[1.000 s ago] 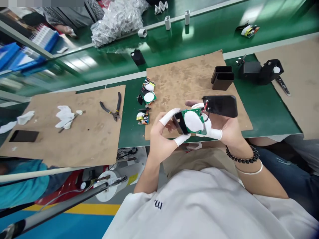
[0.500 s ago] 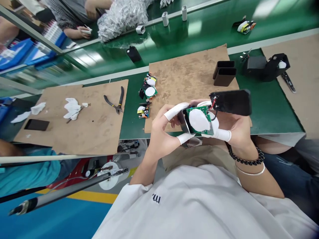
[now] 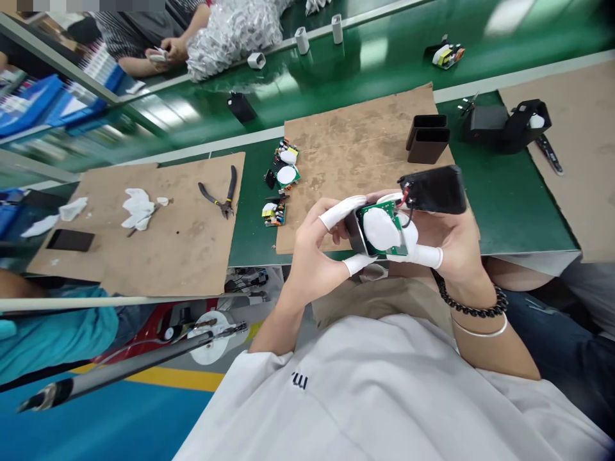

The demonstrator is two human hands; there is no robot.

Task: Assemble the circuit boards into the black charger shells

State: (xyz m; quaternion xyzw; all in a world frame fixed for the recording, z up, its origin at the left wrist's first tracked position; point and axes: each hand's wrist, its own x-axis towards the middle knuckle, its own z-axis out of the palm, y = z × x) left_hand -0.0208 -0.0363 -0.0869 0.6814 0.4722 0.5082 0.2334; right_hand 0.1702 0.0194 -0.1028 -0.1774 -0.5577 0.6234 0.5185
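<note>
My left hand [image 3: 310, 259], with white finger cots on thumb and finger, grips a black rectangular housing [image 3: 356, 233] by its sides. The open end of this housing faces right. A green circuit board [image 3: 382, 229] with round white pads sits at that mouth, its left edge seemingly just inside. My right hand [image 3: 454, 246], also in finger cots, pinches the board at its right end. From the board, red and black wires lead to a glossy black end cover [image 3: 435, 189], which sticks out above my right palm. Some right fingertips are hidden behind the board.
Two dark empty housings [image 3: 428, 139] stand on the cardboard [image 3: 346, 147]. Circuit boards [image 3: 287, 173] lie at its left edge. Pliers [image 3: 227, 195] rest on the left cardboard. Black cases [image 3: 504, 125] and a cutter knife [image 3: 548, 153] are at right. Beyond runs a green conveyor [image 3: 298, 89] carrying parts.
The circuit board and end cover have shifted slightly left toward the housing, and the cover is tilted differently. Parts on the conveyor have moved left. A co-worker's hands across the line have come together.
</note>
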